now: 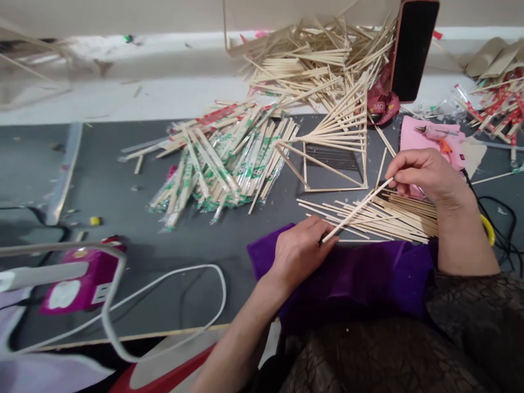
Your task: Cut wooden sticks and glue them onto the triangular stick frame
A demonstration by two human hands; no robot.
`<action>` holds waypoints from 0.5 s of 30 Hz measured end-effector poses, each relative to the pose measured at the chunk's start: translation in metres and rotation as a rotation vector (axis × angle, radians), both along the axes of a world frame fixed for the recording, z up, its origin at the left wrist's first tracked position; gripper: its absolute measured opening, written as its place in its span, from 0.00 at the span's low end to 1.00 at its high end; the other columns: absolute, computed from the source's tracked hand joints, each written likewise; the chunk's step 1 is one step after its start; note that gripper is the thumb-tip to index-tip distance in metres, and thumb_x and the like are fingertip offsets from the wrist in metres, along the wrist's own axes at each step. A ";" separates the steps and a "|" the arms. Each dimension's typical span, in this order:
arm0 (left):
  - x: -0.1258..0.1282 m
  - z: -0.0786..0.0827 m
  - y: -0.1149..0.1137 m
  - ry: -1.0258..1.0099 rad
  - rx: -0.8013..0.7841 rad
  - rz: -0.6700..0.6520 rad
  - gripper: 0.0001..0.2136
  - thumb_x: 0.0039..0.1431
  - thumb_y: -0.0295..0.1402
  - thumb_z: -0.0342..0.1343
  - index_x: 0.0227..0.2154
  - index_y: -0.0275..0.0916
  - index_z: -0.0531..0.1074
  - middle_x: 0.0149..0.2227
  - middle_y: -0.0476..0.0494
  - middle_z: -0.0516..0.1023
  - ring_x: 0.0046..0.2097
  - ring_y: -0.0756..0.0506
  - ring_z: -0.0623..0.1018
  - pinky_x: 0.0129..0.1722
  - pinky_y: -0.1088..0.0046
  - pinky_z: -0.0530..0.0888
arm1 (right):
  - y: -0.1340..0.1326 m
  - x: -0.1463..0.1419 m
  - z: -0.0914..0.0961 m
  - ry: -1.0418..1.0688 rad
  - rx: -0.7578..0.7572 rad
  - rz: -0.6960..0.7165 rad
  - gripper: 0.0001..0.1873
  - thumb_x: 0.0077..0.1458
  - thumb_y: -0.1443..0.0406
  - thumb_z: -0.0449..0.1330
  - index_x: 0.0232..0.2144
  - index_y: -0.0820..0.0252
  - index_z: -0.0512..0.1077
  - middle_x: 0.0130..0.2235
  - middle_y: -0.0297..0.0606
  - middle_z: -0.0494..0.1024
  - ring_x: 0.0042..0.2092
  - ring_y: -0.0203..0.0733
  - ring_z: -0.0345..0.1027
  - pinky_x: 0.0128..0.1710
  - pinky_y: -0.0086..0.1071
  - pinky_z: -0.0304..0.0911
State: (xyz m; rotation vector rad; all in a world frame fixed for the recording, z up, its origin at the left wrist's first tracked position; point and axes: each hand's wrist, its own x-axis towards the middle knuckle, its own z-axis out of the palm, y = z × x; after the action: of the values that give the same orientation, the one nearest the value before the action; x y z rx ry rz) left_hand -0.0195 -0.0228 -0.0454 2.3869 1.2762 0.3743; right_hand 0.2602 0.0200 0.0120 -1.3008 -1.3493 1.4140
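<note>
My left hand (301, 248) and my right hand (426, 174) each pinch one end of a thin wooden stick (358, 209), held slanted above a loose row of bare sticks (393, 218) on the grey table. The left hand rests on a purple cloth (368, 278). Just beyond the sticks stands a framework of glued sticks (339, 147) with a square base and a fan of slanted sticks.
A heap of wrapped chopsticks (216, 164) lies centre-left, and a pile of bare ones (315, 60) at the back. A black phone (413, 49) leans upright. Pink paper (426, 136), a black cable (499, 218), a white cable (164, 305) and a magenta box (82, 284) lie around.
</note>
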 end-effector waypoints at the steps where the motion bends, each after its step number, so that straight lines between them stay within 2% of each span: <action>1: 0.000 0.000 0.000 -0.005 -0.019 0.016 0.07 0.60 0.35 0.54 0.29 0.41 0.75 0.31 0.45 0.79 0.33 0.46 0.78 0.29 0.74 0.68 | 0.000 0.000 -0.001 -0.006 -0.004 0.002 0.04 0.42 0.69 0.61 0.23 0.60 0.77 0.20 0.30 0.75 0.18 0.28 0.64 0.15 0.22 0.58; 6: -0.006 0.005 0.004 -0.152 -0.136 0.156 0.08 0.59 0.37 0.55 0.29 0.42 0.77 0.31 0.46 0.81 0.32 0.46 0.79 0.32 0.73 0.70 | 0.000 0.000 0.001 -0.005 -0.022 0.020 0.04 0.40 0.69 0.60 0.22 0.60 0.76 0.18 0.29 0.74 0.17 0.28 0.64 0.15 0.21 0.57; 9: -0.014 0.009 0.006 -0.239 -0.159 0.188 0.10 0.59 0.39 0.55 0.31 0.43 0.80 0.31 0.46 0.82 0.32 0.45 0.79 0.33 0.72 0.72 | 0.000 0.001 0.000 -0.007 -0.039 0.026 0.05 0.40 0.70 0.60 0.22 0.60 0.76 0.19 0.29 0.75 0.18 0.28 0.64 0.15 0.20 0.57; 12: -0.018 0.010 0.005 -0.244 -0.169 0.140 0.10 0.59 0.39 0.55 0.33 0.44 0.81 0.31 0.46 0.82 0.32 0.46 0.80 0.33 0.72 0.72 | 0.000 0.004 -0.004 0.029 -0.037 -0.003 0.05 0.41 0.70 0.60 0.22 0.60 0.76 0.19 0.30 0.75 0.17 0.28 0.64 0.14 0.20 0.56; 15: -0.017 0.007 0.001 -0.188 -0.130 0.037 0.09 0.60 0.37 0.55 0.34 0.45 0.81 0.30 0.46 0.81 0.31 0.47 0.79 0.31 0.74 0.71 | 0.000 0.005 -0.009 0.066 -0.034 -0.038 0.03 0.42 0.69 0.61 0.23 0.59 0.75 0.20 0.30 0.75 0.17 0.28 0.64 0.14 0.21 0.58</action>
State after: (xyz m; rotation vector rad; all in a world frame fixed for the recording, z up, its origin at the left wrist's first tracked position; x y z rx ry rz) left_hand -0.0365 -0.0220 -0.0388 2.1668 1.2216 0.4991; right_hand 0.2656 0.0201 0.0032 -1.2840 -1.2557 1.4469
